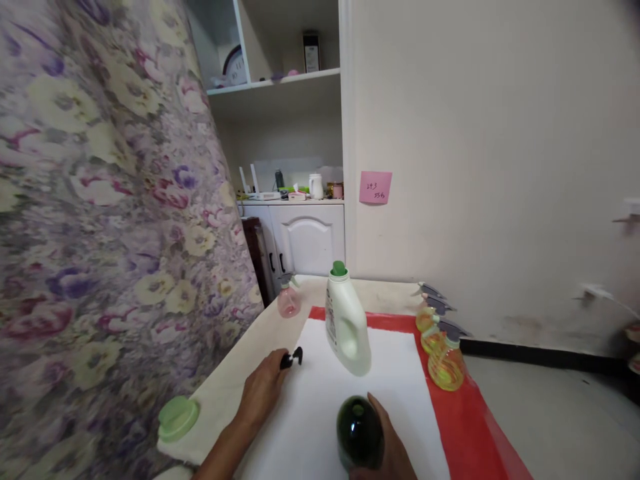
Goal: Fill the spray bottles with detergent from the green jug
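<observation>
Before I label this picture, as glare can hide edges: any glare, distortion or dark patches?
Head view: a small bright glare spot on the dark green bottle; head view: apparent wide-angle stretch toward the left edge, in the floral curtain; head view: soft light on the wall, with the extreme top right corner darkened.

The left hand [264, 383] is bare, and behind its fingers [280, 358] a slim wrist and forearm [225, 443], uncovered too, reach the view's lower edge. The right hand [394, 448] is likewise bare; behind its fingers the uncovered back of the hand shows until the same edge cuts it off.
</observation>
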Action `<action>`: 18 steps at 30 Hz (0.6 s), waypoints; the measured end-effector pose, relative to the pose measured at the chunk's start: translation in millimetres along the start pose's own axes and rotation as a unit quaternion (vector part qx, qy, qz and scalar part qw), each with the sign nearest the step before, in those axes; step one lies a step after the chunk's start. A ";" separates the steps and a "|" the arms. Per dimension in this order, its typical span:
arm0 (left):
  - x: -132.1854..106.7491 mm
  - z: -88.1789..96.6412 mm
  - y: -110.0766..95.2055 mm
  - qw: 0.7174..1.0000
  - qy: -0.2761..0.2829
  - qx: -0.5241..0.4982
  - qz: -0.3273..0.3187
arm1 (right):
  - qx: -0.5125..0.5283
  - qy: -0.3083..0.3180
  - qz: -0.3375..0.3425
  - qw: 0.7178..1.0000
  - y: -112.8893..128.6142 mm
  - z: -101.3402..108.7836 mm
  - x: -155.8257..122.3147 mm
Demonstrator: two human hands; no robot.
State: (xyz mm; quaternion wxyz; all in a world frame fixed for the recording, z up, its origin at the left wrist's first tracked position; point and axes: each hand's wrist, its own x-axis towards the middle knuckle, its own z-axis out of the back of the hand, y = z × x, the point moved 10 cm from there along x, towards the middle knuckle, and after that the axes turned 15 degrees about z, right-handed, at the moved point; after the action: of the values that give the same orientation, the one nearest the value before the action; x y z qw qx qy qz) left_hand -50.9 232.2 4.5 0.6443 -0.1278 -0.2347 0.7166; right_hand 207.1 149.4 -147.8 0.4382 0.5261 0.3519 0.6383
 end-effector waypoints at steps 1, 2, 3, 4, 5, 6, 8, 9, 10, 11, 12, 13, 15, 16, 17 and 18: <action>-7.8 5.4 -11.6 0.999 0.001 -0.031 -0.007 | 0.003 0.004 0.002 1.000 3.4 -0.9 0.1; -16.2 10.9 -24.3 0.998 0.003 -0.064 -0.015 | 0.008 0.005 0.006 1.000 6.9 -1.1 0.3; -25.0 16.8 -37.6 0.994 0.008 -0.111 -0.023 | 0.012 0.003 0.010 1.000 10.2 -0.3 0.6; -32.6 23.0 -46.7 0.971 0.029 -0.237 -0.010 | 0.012 -0.002 0.013 1.000 13.0 1.1 0.9; -40.2 26.8 -55.9 0.937 0.053 -0.345 0.003 | 0.008 -0.006 0.016 1.000 15.3 2.6 1.2; -48.0 30.0 -66.0 0.904 0.070 -0.422 0.010 | 0.005 -0.006 0.020 1.000 17.2 3.5 1.5; -62.3 37.3 -83.4 0.855 0.074 -0.513 0.018 | 0.002 0.000 0.030 1.000 20.2 3.5 2.3; -68.6 38.9 -91.6 0.839 0.076 -0.539 0.018 | 0.003 0.000 0.036 0.999 21.2 3.5 2.6; -73.9 39.4 -98.3 0.828 0.078 -0.555 0.018 | 0.006 -0.001 0.042 0.999 21.8 3.7 2.9; -78.3 38.3 -104.4 0.821 0.083 -0.565 0.018 | 0.009 -0.004 0.048 0.999 22.1 3.9 3.1; -81.8 36.2 -109.0 0.816 0.088 -0.571 0.019 | 0.012 -0.006 0.051 0.999 22.0 3.7 3.2; -84.5 32.9 -112.7 0.814 0.093 -0.573 0.020 | 0.015 -0.007 0.053 0.998 21.8 3.3 3.3; -88.1 24.5 -117.9 0.814 0.107 -0.570 0.025 | 0.015 -0.008 0.053 0.998 21.3 2.5 3.7; -89.3 20.2 -119.7 0.816 0.113 -0.566 0.027 | 0.013 -0.009 0.051 0.999 21.4 2.1 4.1; -90.2 16.3 -121.4 0.821 0.117 -0.558 0.027 | 0.011 -0.010 0.050 0.999 21.7 1.8 4.6; -91.0 12.5 -123.2 0.826 0.122 -0.549 0.025 | 0.009 -0.010 0.049 0.999 22.3 1.3 5.2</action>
State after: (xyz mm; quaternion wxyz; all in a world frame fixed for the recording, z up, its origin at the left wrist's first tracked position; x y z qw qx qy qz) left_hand 61.9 147.9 66.1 0.4725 -0.5527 -0.5061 0.4639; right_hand 203.8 145.9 -125.3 0.4052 0.5528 0.3272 0.6504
